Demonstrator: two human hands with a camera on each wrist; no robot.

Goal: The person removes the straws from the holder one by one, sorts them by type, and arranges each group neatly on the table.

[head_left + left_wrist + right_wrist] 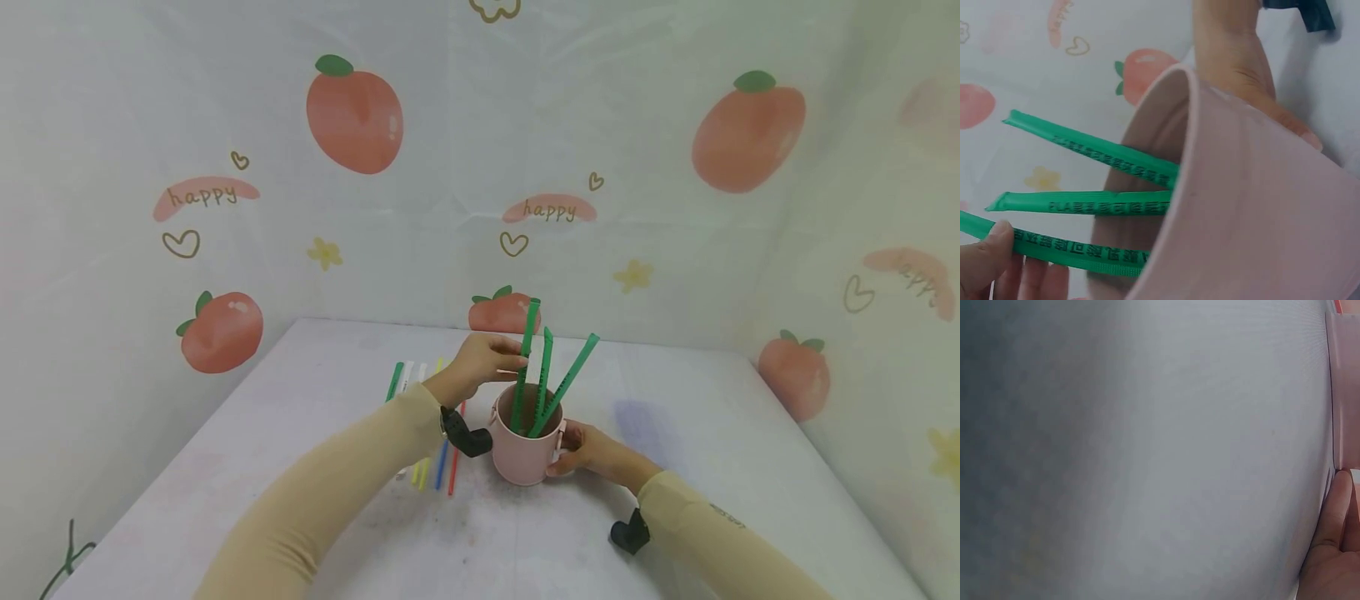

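Observation:
A pink bucket (pixel 517 461) with small side lugs stands on the table, mouth up. My left hand (pixel 477 364) is above its left rim, pinching a green wrapped straw (pixel 1079 252) between thumb and fingers; the straw's lower end is inside the bucket. Two more green wrapped straws (pixel 576 367) lean in the bucket toward the right, dark printing along them. My right hand (pixel 596 455) holds the bucket's right side at the lug, thumb low near its base. In the right wrist view, only the thumb (pixel 1334 509) and part of the bucket show at the right edge.
Left of the bucket, partly behind the left forearm, lies a row of straws on the white table (pixel 540 546): a green one (pixel 394 380), white ones, yellow ones, a blue one (pixel 442 467) and a red one (pixel 453 471). A printed cloth wall (pixel 450 167) rises behind.

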